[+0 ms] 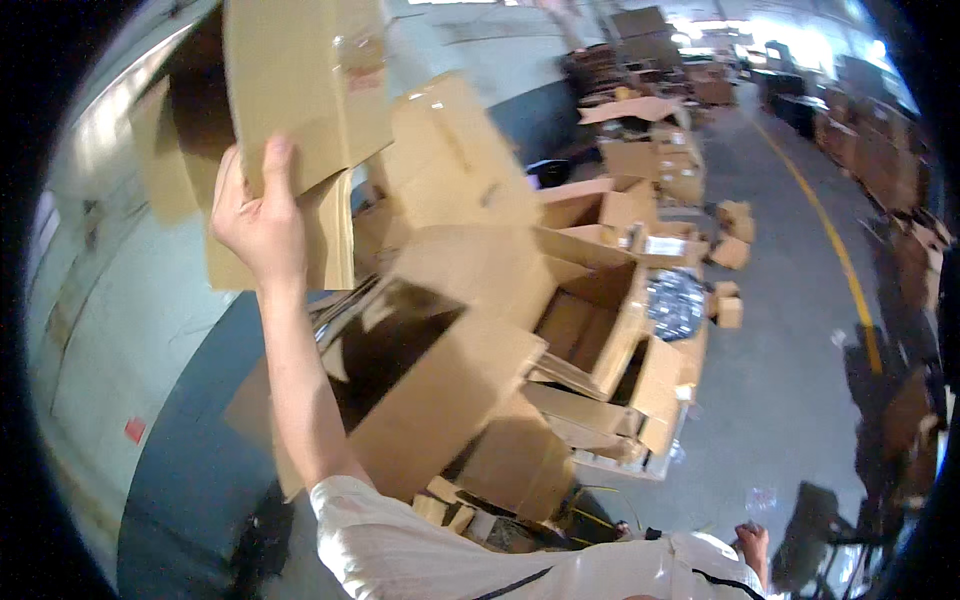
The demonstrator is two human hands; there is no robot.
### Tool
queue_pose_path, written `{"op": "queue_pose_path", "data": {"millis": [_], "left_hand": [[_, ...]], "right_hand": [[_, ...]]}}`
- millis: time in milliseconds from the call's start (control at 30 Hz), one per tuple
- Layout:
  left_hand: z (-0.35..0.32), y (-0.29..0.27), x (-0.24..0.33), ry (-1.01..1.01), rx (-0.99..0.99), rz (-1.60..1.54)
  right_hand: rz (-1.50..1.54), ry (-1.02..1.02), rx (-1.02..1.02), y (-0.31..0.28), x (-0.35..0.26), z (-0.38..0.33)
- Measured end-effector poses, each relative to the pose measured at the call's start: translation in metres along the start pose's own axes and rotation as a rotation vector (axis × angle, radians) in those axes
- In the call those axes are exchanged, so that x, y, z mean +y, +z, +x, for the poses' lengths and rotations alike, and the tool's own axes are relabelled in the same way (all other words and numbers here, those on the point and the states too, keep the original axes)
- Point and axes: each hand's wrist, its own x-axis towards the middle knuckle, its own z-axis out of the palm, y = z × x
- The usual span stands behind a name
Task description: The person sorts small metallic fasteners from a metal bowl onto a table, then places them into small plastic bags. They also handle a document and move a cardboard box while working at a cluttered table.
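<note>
My left hand (262, 220) is raised at the upper left, its thumb in front of a cardboard flap and its fingers curled round the edge. It grips a brown cardboard box (300, 80) with loose flaps, held up off the pile. Below and right of it lies a large open box (440, 400), tilted, with a dark inside. A tall upright cardboard flap (455, 150) stands behind that. Low at the right my right hand (755, 552) hangs beside my body, small and with curled fingers; what it holds, if anything, cannot be made out.
Another open box (585, 325) sits in the pile, beside a bundle of clear plastic wrap (676, 303). A pallet corner (640, 465) shows under the boxes. On the right runs a grey floor with a yellow line (815, 205). A white and blue wall (150, 330) stands at the left.
</note>
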Motion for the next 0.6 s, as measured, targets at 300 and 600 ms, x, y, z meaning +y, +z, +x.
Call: {"op": "queue_pose_path", "data": {"millis": [300, 600], "left_hand": [[-0.033, 0.144, 0.296, 0.297, -0.414, -0.657], [-0.139, 0.205, 0.611, 0.523, -0.902, -1.403]], "right_hand": [[0.027, 0.177, 0.395, -0.164, 0.055, -0.137], [0.578, 0.177, 0.766, -0.301, 0.054, -0.348]]}}
